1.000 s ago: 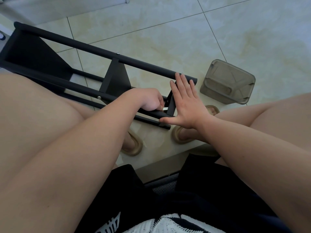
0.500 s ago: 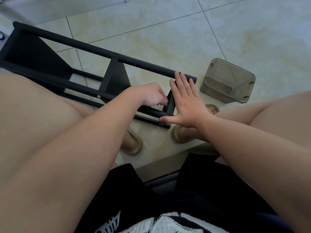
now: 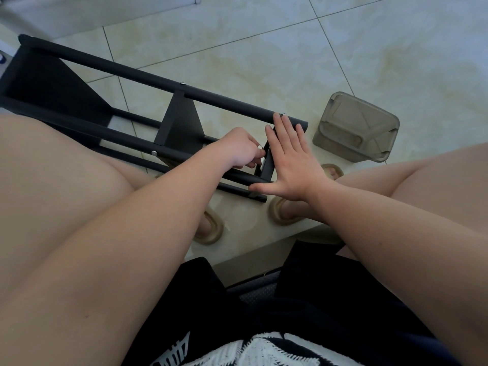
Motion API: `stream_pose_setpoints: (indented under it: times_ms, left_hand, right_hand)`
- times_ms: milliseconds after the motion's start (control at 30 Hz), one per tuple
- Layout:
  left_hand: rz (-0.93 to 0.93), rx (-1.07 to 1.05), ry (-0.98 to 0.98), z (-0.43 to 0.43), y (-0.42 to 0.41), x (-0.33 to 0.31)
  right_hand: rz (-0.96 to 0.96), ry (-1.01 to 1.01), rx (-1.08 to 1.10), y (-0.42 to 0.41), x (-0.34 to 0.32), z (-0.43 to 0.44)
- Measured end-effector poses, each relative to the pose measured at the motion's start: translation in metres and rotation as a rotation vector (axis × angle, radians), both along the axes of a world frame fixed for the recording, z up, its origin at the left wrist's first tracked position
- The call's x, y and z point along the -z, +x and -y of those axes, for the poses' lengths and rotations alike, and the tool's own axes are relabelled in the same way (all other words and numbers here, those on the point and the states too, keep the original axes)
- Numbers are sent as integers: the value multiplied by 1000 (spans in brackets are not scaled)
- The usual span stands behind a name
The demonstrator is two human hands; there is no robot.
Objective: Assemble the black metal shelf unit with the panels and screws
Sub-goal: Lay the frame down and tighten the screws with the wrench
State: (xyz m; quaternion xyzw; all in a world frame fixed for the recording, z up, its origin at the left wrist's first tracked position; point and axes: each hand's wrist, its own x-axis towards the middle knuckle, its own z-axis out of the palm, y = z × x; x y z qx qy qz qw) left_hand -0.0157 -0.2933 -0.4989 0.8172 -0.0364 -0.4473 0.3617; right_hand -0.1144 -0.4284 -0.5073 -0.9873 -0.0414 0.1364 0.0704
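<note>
The floor (image 3: 290,48) is pale, marbled tile with thin grey grout lines, and a white strip of wall base (image 3: 105,11) runs along its far edge, well beyond both hands. The person sits above it with bare legs spread, in black shorts (image 3: 317,299).

Just beyond and to the right of the right hand (image 3: 293,165), a smoky translucent plastic container (image 3: 356,128) sits on the tiles, apart from the frame. Below the hands, nearer the person, are two tan sandals: one (image 3: 211,229) under the left forearm, the other (image 3: 280,212) under the right wrist. The left forearm crosses over the near tubes and hides part of them.

The black metal shelf unit (image 3: 132,72) lies on its side on the floor. Its long axis runs from far to the left of the hands down to them, and its near end is right at the fingers. Black tubes run the length, with a large panel (image 3: 47,83) at the far end and a middle panel (image 3: 179,122) left of the left hand (image 3: 240,149). Silver screw heads show on a near tube (image 3: 154,153) and on the top tube (image 3: 182,83).

The right hand is flat, with its fingers straight and together, pressed against the end panel (image 3: 268,165). Its fingertips reach the top tube and its thumb lies along a lower tube. The left hand is curled just left of that panel, its fingertips pinching a small pale piece (image 3: 260,147) too small to identify.
</note>
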Motion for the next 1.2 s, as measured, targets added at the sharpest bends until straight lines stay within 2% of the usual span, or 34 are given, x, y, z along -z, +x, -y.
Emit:
stream_pose_setpoints:
  times_ms: [333,567,800,1200]
  left_hand:
    - [-26,102,14,0,1,-1]
    - [10,60,-18,-1,2,7]
    - [57,126,0,-3,3,9]
    - [-7,85,25,-3,7,12]
  right_hand:
    - [2,3,-2,0,-3,-1]
    - [6,1,0,0,-1,0]
    - [13,7,-1,0,1,1]
    - [13,5,0,-1,0,0]
